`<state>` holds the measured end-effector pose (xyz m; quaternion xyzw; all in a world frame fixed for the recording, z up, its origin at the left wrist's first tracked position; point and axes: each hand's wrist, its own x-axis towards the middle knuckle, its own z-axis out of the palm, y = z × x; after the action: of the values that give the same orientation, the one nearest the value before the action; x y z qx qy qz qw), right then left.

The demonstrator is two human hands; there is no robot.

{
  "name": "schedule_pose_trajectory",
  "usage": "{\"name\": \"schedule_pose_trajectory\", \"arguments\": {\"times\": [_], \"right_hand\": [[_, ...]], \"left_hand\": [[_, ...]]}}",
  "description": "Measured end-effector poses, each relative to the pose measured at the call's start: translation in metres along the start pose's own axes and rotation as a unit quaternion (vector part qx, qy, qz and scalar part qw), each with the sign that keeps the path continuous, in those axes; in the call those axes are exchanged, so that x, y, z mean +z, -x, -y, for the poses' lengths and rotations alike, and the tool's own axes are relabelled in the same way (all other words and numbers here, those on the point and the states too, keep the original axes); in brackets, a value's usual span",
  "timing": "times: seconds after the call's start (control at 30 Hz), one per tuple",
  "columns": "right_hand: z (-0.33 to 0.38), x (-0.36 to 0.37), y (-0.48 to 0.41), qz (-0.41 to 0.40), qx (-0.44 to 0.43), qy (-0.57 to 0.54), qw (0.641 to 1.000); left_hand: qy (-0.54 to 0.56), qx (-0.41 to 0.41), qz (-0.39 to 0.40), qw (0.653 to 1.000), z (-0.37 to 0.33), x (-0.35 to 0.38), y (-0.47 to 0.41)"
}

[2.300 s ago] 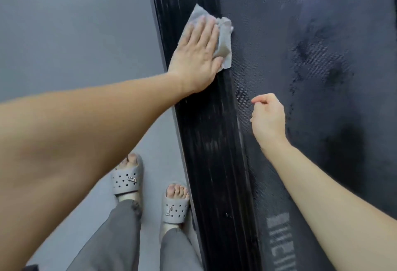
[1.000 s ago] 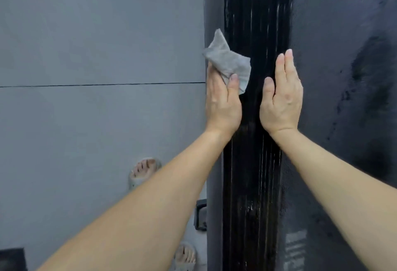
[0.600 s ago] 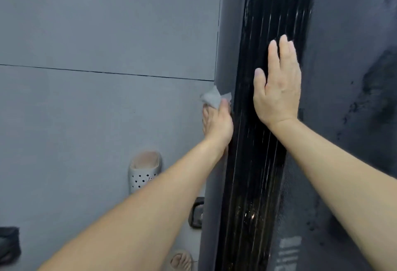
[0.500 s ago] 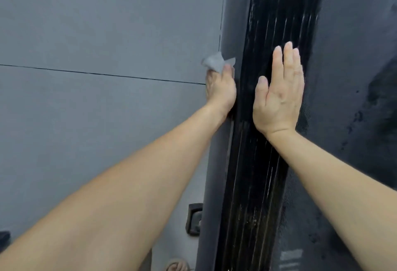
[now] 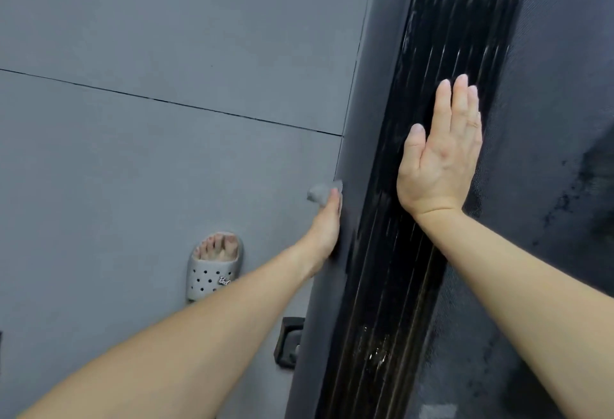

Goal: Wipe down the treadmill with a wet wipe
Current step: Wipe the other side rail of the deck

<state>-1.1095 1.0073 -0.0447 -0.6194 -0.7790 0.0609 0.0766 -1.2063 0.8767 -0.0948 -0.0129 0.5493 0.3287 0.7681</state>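
So the left hand [image 5: 327, 229] is down on the matte dark grey outer side panel [image 5: 358, 119] of the treadmill. It's seen edge-on, fingers looking straight, pinning the small bunched grey wet wipe [image 5: 320, 192] against the panel rather than clutching it (thumb's hidden, so can't be sure). Only a tuft of the wipe pokes out past the fingertips. The right hand [image 5: 438, 159] is spread flat, fingers together, palm down on the glossy black ribbed side rail [image 5: 388, 302], holding nothing and just propping. The two hands are apart.

Biggest risk imo: the wipe is so scrunched that most of the contact is bare fingers, so it could slip out and drop onto the grey tiled floor [image 5: 133, 153], or just smear instead of cleaning. The rail also looks wet and streaky lower down, so the propping palm could slide if weight goes onto it. The small black foot block [image 5: 289, 342] at the base could snag the wipe on a longer downstroke. The dark textured running belt [image 5: 548, 86] has blotchy patches, so I'd guess there's plenty left to do.

Compared with half a second ago, the left hand and wipe have come back down the panel toward the body, the right hand has barely shifted, and the grey perforated sandal [image 5: 212, 272] is back in view.
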Motion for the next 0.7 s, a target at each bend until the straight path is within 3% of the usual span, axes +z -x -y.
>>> {"name": "schedule_pose_trajectory", "arguments": {"times": [0.13, 0.27, 0.33, 0.5, 0.6, 0.7], "right_hand": [[0.0, 0.002, -0.002, -0.006, -0.004, 0.001, 1.0], [-0.002, 0.003, -0.002, -0.004, -0.002, 0.011, 1.0], [-0.003, 0.001, -0.004, 0.002, 0.003, 0.016, 1.0], [0.002, -0.002, -0.005, 0.013, 0.011, 0.011, 1.0], [0.003, -0.005, -0.003, 0.005, 0.006, 0.009, 1.0], [0.003, -0.003, 0.002, -0.001, 0.008, 0.003, 1.0]], "left_hand": [[-0.018, 0.118, 0.015, 0.993, -0.096, 0.012, -0.066], [-0.076, 0.152, -0.008, 0.985, -0.076, 0.012, -0.059], [-0.081, 0.137, -0.018, 0.987, -0.041, 0.014, -0.017], [-0.123, -0.003, -0.024, 0.992, 0.07, -0.001, 0.067], [-0.12, -0.026, -0.015, 0.992, 0.05, 0.002, 0.053], [-0.104, 0.047, -0.012, 0.993, -0.013, 0.009, 0.011]]}}
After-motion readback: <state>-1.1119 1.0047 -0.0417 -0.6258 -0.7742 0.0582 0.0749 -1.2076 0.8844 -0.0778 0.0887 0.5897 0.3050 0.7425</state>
